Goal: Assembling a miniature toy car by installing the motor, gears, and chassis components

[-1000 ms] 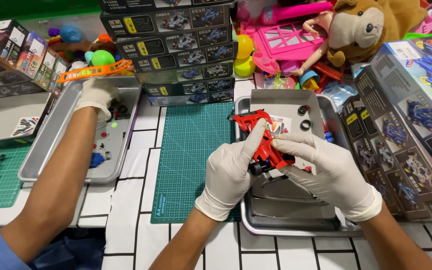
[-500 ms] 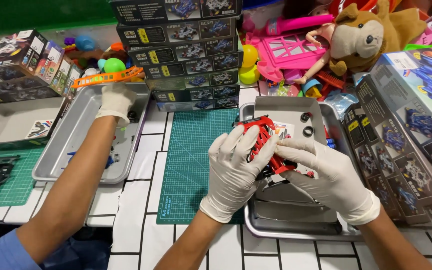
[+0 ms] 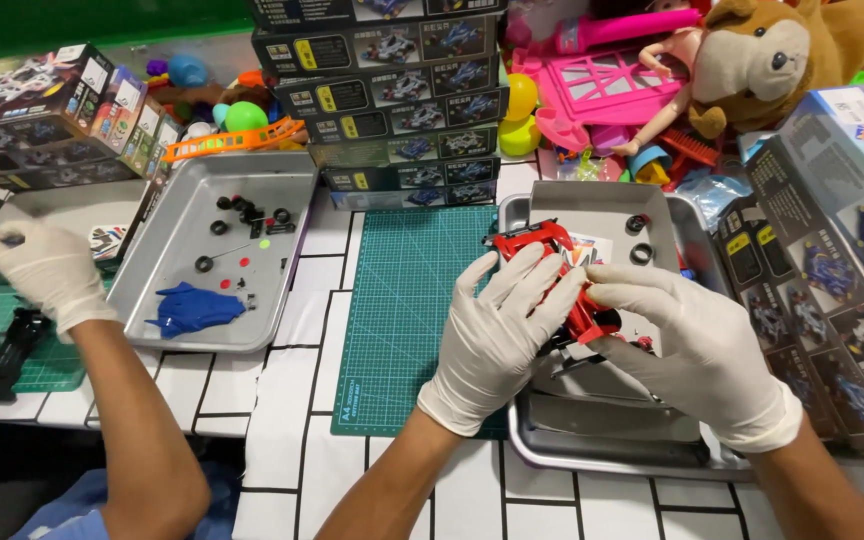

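Observation:
Both my hands wear white gloves and hold a red toy car body (image 3: 552, 262) over a metal tray (image 3: 602, 440). My left hand (image 3: 497, 335) wraps its left side with fingers spread over the top. My right hand (image 3: 697, 345) pinches its right end. Two small black wheels (image 3: 638, 238) lie at the back of that tray, beside a small sticker sheet (image 3: 586, 249).
A green cutting mat (image 3: 402, 300) lies left of my tray. A co-worker's gloved hand (image 3: 47, 270) hovers at far left near a second tray (image 3: 217, 255) holding a blue car body and small black parts. Stacked kit boxes (image 3: 392, 100), toys and a plush bear (image 3: 762, 60) crowd the back.
The co-worker's hand has left the second tray and moved out to the far left. My hands keep hold of the red car body, turned slightly.

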